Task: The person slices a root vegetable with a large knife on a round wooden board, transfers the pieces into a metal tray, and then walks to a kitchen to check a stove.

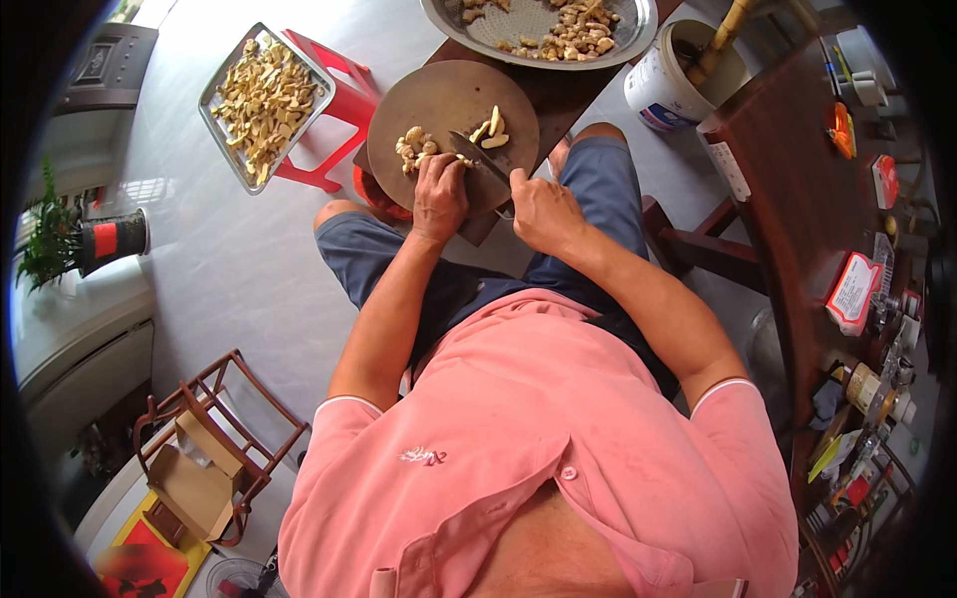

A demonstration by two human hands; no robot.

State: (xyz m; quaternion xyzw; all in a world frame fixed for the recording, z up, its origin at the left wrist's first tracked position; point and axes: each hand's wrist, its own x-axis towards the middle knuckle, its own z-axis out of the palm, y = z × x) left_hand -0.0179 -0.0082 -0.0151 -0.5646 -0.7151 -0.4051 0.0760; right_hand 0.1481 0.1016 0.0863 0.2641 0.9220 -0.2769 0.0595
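A round chopping board (463,82) lies in front of me, between my knees. My right hand (546,213) grips the handle of a knife (484,157), whose dark blade reaches across the board to the upper left. Fingers bent, my left hand (441,196) presses on a small piece of ginger (464,160) just left of the blade; the fingers partly hide it. Knobbly ginger root (416,146) sits beyond my left fingertips. On the blade's far side lie a few pale cut ginger slices (495,131).
A metal tray (258,34) of sliced ginger rests on a red plastic stool (348,105) at the left. Ahead stands a perforated metal basin (516,56) with ginger roots. At the right are a white bucket (654,90) and a dark wooden table (792,202) crowded with items.
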